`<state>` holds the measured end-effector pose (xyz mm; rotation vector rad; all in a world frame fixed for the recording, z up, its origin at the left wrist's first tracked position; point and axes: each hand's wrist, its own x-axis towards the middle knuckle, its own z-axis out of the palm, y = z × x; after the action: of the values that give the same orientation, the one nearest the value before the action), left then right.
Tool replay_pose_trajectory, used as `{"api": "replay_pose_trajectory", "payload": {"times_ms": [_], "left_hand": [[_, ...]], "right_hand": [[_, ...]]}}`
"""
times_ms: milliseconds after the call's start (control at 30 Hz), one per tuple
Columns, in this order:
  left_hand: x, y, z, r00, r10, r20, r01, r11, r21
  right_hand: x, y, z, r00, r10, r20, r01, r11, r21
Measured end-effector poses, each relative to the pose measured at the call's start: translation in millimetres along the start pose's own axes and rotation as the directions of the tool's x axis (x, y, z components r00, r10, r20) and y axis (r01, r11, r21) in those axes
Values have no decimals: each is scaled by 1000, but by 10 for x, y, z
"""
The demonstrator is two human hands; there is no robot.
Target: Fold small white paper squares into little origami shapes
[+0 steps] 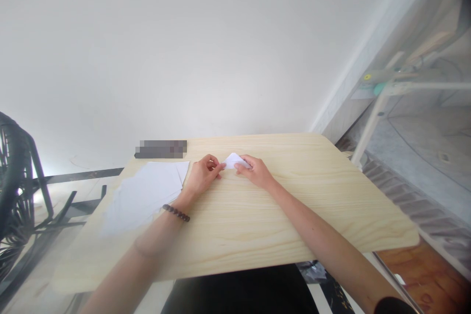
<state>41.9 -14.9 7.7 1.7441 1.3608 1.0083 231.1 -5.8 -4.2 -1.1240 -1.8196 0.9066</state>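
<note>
A small folded piece of white paper [232, 160], with a pointed top, is held between my two hands over the table. My left hand [204, 172] pinches its left corner between thumb and fingers, and a dark beaded bracelet [176, 212] circles that wrist. On the right side, my right hand [253, 170] grips the paper with the thumb on the near face and the fingers behind. To the left of my left hand lies a spread stack of white paper sheets [143, 194].
The light wooden table [257, 235] stands against a white wall [235, 49]. A dark pixelated strip [161, 149] lies at its back left. A black woven chair [18, 176] is at the left. A white metal frame [375, 117] stands beyond the right edge.
</note>
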Motion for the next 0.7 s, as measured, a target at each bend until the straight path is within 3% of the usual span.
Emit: {"api": "replay_pose_trajectory", "payload": {"times_ms": [167,433,700], "left_hand": [[4,-13,1,999,-14,-35,14,1000,-15],[6,2,-6,999,24,22,-24,999,-38],[97,-83,-43,993,-64,103,85,972,-218]], "right_hand": [[20,33,4,999,40,-4,-40,991,131],[27,69,23,999,24,-33,-22,997,77],[26,103,30,997,11,-79,-7,999,49]]}}
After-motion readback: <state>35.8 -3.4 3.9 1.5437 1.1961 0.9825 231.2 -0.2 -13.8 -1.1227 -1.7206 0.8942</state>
